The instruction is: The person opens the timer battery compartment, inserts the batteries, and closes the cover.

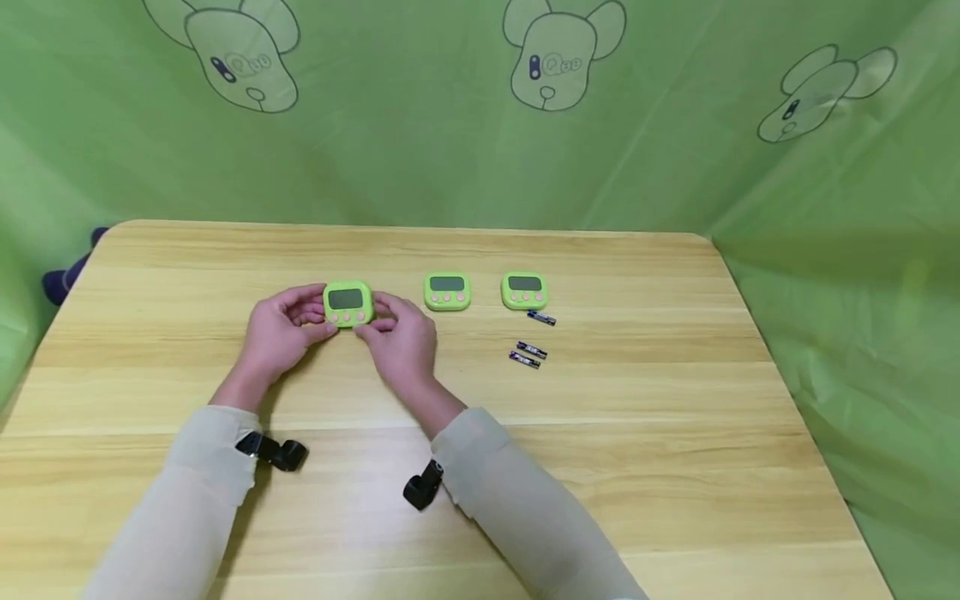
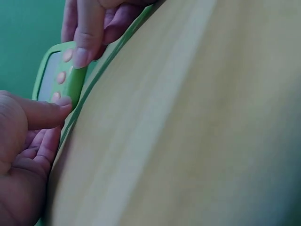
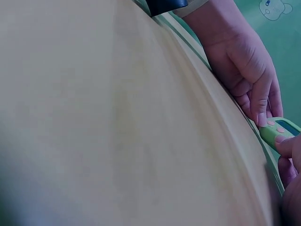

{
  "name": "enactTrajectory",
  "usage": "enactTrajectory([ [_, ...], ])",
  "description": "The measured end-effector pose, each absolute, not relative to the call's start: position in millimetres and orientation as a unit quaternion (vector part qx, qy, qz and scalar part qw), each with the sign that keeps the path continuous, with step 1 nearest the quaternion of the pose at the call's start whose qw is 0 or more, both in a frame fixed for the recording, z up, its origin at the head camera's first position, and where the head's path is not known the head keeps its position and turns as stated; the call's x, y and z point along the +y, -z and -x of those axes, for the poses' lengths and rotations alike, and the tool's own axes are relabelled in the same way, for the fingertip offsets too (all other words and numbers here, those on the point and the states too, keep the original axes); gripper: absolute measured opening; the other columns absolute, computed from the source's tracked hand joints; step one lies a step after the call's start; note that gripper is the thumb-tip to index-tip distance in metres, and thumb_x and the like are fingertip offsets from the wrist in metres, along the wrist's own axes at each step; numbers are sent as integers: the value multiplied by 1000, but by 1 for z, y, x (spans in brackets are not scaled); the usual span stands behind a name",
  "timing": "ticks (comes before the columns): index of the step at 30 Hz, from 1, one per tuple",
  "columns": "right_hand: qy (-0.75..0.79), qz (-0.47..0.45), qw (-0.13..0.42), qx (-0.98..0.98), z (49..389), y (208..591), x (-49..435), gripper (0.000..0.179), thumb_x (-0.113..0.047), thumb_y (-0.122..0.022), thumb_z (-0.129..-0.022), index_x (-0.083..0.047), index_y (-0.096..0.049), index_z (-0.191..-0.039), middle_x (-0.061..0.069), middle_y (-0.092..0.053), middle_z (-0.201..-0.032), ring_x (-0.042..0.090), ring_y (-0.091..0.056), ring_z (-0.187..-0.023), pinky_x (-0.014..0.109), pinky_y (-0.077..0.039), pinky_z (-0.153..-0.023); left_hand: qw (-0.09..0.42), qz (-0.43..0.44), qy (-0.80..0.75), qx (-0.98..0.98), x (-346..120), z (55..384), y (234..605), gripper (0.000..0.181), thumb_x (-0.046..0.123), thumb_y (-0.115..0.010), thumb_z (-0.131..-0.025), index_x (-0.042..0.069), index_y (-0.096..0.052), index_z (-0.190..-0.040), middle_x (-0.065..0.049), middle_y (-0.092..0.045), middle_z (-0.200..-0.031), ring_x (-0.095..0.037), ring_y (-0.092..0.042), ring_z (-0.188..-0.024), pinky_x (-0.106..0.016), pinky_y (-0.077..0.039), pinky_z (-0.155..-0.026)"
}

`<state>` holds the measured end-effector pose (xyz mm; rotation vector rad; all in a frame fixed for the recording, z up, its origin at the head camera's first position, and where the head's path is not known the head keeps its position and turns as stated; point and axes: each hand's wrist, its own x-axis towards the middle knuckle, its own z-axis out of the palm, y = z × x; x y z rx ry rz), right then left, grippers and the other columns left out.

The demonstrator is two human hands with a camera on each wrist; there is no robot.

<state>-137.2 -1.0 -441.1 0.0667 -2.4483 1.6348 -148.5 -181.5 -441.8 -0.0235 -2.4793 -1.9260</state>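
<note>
Both hands hold a green digital timer (image 1: 348,303) with a grey screen and pink buttons, its face toward the head camera. The left hand (image 1: 279,332) grips its left side, thumb at the lower corner near a button. On the other side the right hand (image 1: 402,340) pinches the right edge, thumb at the bottom. In the left wrist view the timer (image 2: 60,75) is tilted between the two thumbs. The right wrist view catches only part of the timer (image 3: 277,131) at its right edge.
Two matching green timers, one (image 1: 447,292) near the middle and another (image 1: 524,291) to its right, lie on the wooden table (image 1: 660,467). By the right one is a dark battery (image 1: 542,317); a pair of batteries (image 1: 528,355) lies nearer. Green curtains (image 1: 420,150) hang behind the table.
</note>
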Motion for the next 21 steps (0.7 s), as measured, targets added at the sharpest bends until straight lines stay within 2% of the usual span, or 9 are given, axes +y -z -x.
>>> enactTrajectory([
  [7,-585,-52,87,-804,126,441,6,39,-2,-88,-74,1,-73,-109,2,-69,-87,3,-66,-72,17,-58,-65,43,22,628,-776,-171,137,447,55,-18,-77,-76,-12,-59,-127,-29,-66,-106,-10,-67,-86,-21,-58,-80],
  [15,-609,-94,80,-783,112,444,25,35,-2,-84,-79,4,-72,-111,14,-73,-95,7,-71,-79,21,-60,-68,58,47,664,-744,-154,123,445,53,-23,-75,-75,-15,-58,-125,-32,-65,-106,-14,-70,-87,-26,-58,-82],
  [21,-604,-129,101,-780,102,446,47,34,-3,-84,-81,3,-72,-112,15,-74,-95,10,-72,-80,23,-60,-67,49,76,697,-712,-138,114,447,55,-28,-71,-73,-17,-57,-125,-33,-62,-108,-20,-69,-93,-30,-57,-85],
])
